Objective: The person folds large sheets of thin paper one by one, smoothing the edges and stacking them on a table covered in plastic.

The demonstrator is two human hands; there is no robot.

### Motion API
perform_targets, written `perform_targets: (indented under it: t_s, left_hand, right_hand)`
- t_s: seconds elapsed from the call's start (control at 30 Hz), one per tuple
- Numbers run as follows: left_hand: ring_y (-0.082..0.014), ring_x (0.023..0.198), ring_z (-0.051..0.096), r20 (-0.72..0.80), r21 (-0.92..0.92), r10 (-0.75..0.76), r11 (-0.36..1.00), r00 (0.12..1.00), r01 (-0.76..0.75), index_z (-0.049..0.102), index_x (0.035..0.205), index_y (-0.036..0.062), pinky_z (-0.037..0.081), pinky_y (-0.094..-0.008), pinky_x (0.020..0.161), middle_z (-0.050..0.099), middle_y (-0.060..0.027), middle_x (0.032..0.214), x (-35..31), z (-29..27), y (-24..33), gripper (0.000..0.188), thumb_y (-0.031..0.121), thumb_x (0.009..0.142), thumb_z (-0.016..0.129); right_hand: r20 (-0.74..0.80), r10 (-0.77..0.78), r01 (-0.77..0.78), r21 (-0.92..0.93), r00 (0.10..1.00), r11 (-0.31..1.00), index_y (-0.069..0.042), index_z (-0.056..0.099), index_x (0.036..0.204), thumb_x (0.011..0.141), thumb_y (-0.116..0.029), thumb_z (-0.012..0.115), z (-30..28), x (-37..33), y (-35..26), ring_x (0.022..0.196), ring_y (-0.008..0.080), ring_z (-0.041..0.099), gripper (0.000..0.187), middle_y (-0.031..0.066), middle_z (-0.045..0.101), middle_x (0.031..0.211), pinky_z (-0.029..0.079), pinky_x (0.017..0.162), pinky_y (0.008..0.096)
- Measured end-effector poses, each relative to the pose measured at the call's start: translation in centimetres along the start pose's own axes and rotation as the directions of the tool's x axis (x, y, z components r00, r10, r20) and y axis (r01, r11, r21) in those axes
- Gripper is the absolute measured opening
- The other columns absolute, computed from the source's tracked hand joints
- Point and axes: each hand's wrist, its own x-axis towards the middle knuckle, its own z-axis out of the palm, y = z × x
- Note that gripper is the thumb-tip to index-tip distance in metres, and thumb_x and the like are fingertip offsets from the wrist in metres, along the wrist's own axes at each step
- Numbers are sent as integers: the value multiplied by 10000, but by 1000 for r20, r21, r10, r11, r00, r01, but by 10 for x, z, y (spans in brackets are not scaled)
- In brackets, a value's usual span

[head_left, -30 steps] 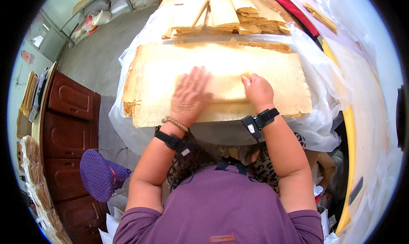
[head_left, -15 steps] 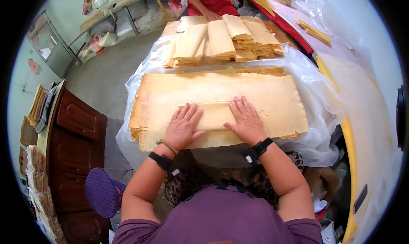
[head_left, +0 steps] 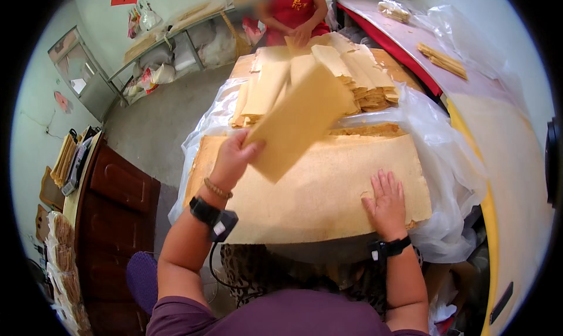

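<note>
My left hand (head_left: 237, 155) grips one corner of a folded flatbread sheet (head_left: 299, 125), thin and pale tan, lifted and tilted toward the far side. Beneath it lies a stack of wide, unfolded flatbread sheets (head_left: 305, 210) with browned, ragged edges. At the right of this stack, my right hand (head_left: 388, 206) rests on the top sheet with fingers extended, holding nothing. Beyond the lifted piece is a pile of folded flatbreads (head_left: 369, 84), partly hidden by it.
Clear plastic sheeting (head_left: 448, 177) drapes around the work table. Across it stands a person in a red apron (head_left: 293, 10), hands at the pile. A long side table (head_left: 498, 136) runs along the right. Dark wooden cabinets (head_left: 117, 213) and a purple stool (head_left: 142, 283) are on the left.
Both hands were flat on a folded flatbread on the stack. My left hand has raised it up and away; my right hand has slid right. The person opposite shows more fully.
</note>
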Motion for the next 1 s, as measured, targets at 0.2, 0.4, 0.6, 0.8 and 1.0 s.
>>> perform_targets:
  t_s: [0.2,0.4,0.6,0.8,1.0]
  left_hand:
    - [-120,756,644,-206,-302,-125,951,970,59,557,1361,48,531,-250,588,676,-43,899,123,42,-5,466,213,945,689]
    - [-227,762,674,-297,299,-159,921,942,249,547,1380,23,551,-347,623,682,-155,965,159,37,-83,523,220,915,681]
    - [-269,873,698,-83,450,166,886,983,-111,675,1128,-1,549,-360,741,721,-169,956,49,56,-94,252,166,941,649]
    - [-219,1124,646,826,197,-182,980,534,29,645,1286,54,509,-355,993,697,-101,1229,-140,77,-37,344,253,1007,618]
    - [-311,1113,648,668,694,-474,675,573,-251,667,1265,131,520,-401,934,688,-118,1215,-232,32,-91,342,287,968,608]
  right_hand:
    - [-37,2,-3,-23,999,1000,-70,524,1402,872,-361,681,6,-5,2,1438,370,340,625,146,428,1523,235,1176,568]
    - [9,24,-24,2,1000,1000,-77,521,1411,886,-376,669,6,-2,-5,1450,357,323,622,141,427,1527,208,1189,558]
    - [-25,38,-38,16,999,999,-79,527,1413,913,-415,624,5,-4,0,1455,337,325,610,134,424,1534,187,1199,547]
    - [-74,20,-18,33,997,999,-81,528,1410,905,-401,622,12,-3,-1,1458,341,330,606,135,437,1530,190,1203,537]
    - [-101,-1,9,78,995,997,-87,582,1343,893,-388,663,12,-5,13,1420,340,372,547,131,486,1474,221,1181,556]
